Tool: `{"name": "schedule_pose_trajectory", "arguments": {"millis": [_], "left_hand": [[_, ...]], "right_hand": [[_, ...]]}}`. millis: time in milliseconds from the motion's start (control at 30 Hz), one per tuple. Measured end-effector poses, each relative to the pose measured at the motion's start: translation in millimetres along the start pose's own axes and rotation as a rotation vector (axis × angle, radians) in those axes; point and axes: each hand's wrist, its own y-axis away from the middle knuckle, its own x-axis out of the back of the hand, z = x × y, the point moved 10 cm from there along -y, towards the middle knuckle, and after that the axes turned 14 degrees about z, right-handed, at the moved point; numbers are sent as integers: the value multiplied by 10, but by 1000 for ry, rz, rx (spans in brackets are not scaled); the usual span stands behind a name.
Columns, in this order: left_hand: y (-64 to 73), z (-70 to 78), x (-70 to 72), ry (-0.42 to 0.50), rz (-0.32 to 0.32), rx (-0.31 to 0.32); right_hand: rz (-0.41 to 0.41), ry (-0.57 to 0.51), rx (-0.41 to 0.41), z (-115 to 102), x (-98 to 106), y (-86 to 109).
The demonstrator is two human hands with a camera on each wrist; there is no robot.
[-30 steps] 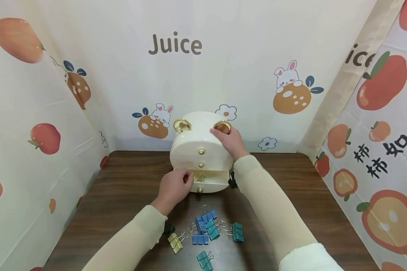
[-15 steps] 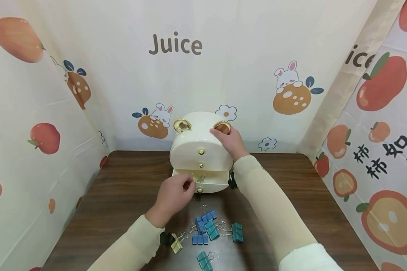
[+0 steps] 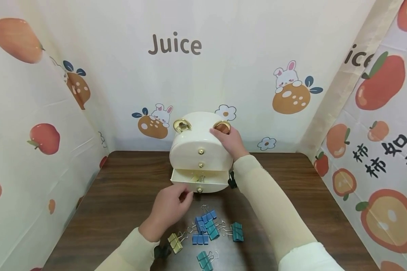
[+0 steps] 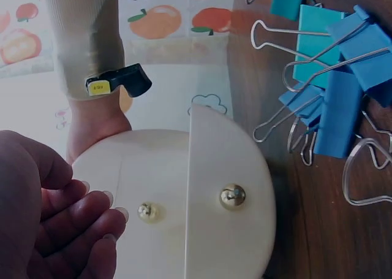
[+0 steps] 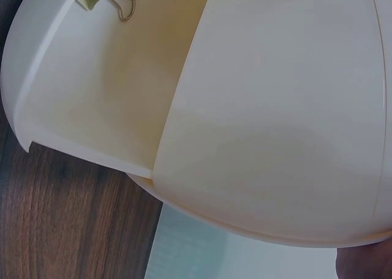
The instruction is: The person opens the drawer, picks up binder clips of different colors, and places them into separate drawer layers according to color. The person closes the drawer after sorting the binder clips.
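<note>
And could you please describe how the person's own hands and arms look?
The left hand and right hand are bare, without gloves. Both arms have long cream sleeves; white fabric covers the right one higher up. Each wrist carries a black device, the right one bearing a small yellow label with dark print.

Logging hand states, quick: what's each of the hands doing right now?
Left hand: open, loosely curled, empty.
Right hand: on the white drawer box; whether closed cannot be told.
</note>
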Motion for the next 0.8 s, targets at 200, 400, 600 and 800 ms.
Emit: {"name": "schedule_pose_trajectory", "arguments": {"millis": [200,400,600,800], "left_hand": [[73,88,17,-30,-2,-75],[213,142,-20,1,-89,-129],[355,73,-86,32,-197,-124],[505,-30,-92,45,-218,-116]], "right_hand": [[9,-1,-1,13,19,-36],[-4,3,-10,5,12,-6],[1,-2,-1,-26,28,16],[-14,-6,-2,-25,9,34]]}}
